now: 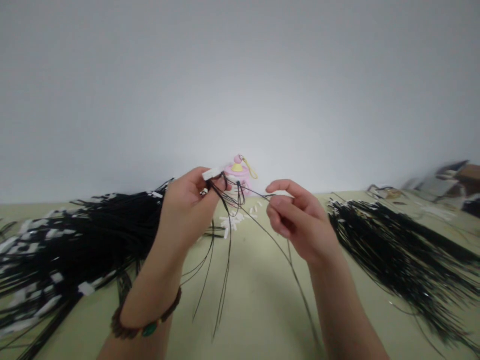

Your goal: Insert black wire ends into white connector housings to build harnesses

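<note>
hands (187, 210) (300, 222) 2; wire heaps (75, 245) (397, 240) 2; connector (212, 174) 1; pot (237, 176) 1

The left forearm (150, 295) and right forearm (339, 310) reach up and forward, well apart. The bare left hand (187, 205) is curled, thumb and forefinger pinched tight on top. Near it, the bare right hand (300, 222) presses forefinger to thumb, its other fingers folded in.

Above a pale green table (247, 280), the left hand (187, 207) pinches a white connector (212, 173) trailing thin black wires (225, 240), the right hand (300, 220) grips one wire (black wire heaps (393, 240) flank both sides).
</note>
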Motion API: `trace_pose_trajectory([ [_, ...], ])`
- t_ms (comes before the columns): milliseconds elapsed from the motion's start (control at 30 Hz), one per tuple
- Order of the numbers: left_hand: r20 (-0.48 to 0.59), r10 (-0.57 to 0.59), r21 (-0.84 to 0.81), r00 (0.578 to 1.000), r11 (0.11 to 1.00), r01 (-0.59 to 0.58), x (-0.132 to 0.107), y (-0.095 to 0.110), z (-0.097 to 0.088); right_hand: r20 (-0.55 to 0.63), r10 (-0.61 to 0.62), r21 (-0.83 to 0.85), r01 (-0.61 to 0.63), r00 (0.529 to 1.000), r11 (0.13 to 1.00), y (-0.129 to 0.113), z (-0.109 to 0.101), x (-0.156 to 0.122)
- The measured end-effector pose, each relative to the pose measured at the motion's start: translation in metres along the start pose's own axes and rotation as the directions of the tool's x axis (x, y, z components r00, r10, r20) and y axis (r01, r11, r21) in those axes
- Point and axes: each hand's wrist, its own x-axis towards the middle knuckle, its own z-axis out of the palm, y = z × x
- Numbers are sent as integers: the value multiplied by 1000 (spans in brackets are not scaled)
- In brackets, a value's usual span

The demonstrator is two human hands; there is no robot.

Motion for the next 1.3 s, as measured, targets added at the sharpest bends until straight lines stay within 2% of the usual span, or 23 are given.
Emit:
trace_pose_trajectory([
  [100, -89, -59, -93, 994, 994, 51, 4, 1, -11, -11, -64, 77, 65, 998, 995, -15, -11, -5],
  [233, -131, -150, -145, 980, 981, 131, 6, 4, -18, -89, -125, 208, 141, 988, 968, -31, -29, -16],
  [333, -120, -166, -143, 979, 979, 148, 6, 5, -18, -37, -196, 474, 190, 980, 860, -39, -50, -25],
  [400, -106, -159, -143, 982, 979, 143, 6, 4, -15, -25, -270, 663, 219, 962, 716, -43, -67, -28],
  [467, -113, -139, -160, 984, 980, 120, 7, 2, -13, -23, -304, 807, 197, 952, 557, -46, -80, -28],
  [533, -122, -120, -181, 985, 979, 97, 7, 0, -12, 96, -296, 895, 47, 950, 443, -45, -82, -23],
  [567, -117, -118, -187, 986, 978, 95, 8, 0, -12, 87, -409, 956, 39, 908, 289, -42, -76, -20],
  [633, -97, -130, -191, 987, 975, 110, 7, 0, -13, 8, -617, 1000, -20, 787, -13, -33, -55, -15],
  [667, -88, -139, -189, 986, 975, 120, 7, 1, -14, -38, -676, 990, -65, 736, -127, -27, -42, -12],
  [700, -84, -148, -184, 985, 974, 131, 6, 2, -15, -79, -703, 970, -108, 707, -219, -22, -29, -11],
  [767, -78, -162, -184, 984, 972, 146, 6, 4, -16, -145, -684, 918, -160, 715, -362, -16, -11, -10],
  [833, -74, -171, -191, 982, 969, 154, 6, 4, -14, -212, -590, 880, -110, 779, -462, -20, -9, -11],
  [867, -77, -174, -201, 982, 967, 156, 6, 4, -13, -246, -522, 877, -42, 817, -479, -25, -15, -13],
  [900, -84, -174, -214, 981, 965, 153, 7, 3, -12, -283, -447, 885, 52, 849, -462, -32, -24, -15],
  [933, -92, -175, -231, 980, 961, 149, 7, 3, -10, -315, -372, 907, 161, 873, -389, -39, -35, -17],
  [967, -101, -177, -252, 979, 957, 147, 7, 2, -8, -335, -297, 930, 262, 894, -258, -46, -46, -20],
  [1033, -106, -182, -305, 978, 942, 142, 7, 0, -5, -365, -154, 913, 385, 918, 136, -57, -65, -26],
  [1100, -85, -190, -345, 978, 927, 150, 6, 0, -3, -426, -158, 795, 452, 891, 405, -60, -76, -30],
  [1133, -67, -196, -351, 978, 922, 161, 5, 0, -3, -440, -183, 730, 468, 879, 498, -60, -77, -31],
  [1200, -31, -206, -343, 978, 921, 183, 3, 3, -2, -439, -236, 617, 482, 867, 623, -58, -78, -31],
  [1300, -1, -227, -313, 974, 925, 215, 1, 9, 0, -451, -267, 465, 479, 852, 745, -55, -77, -29],
])
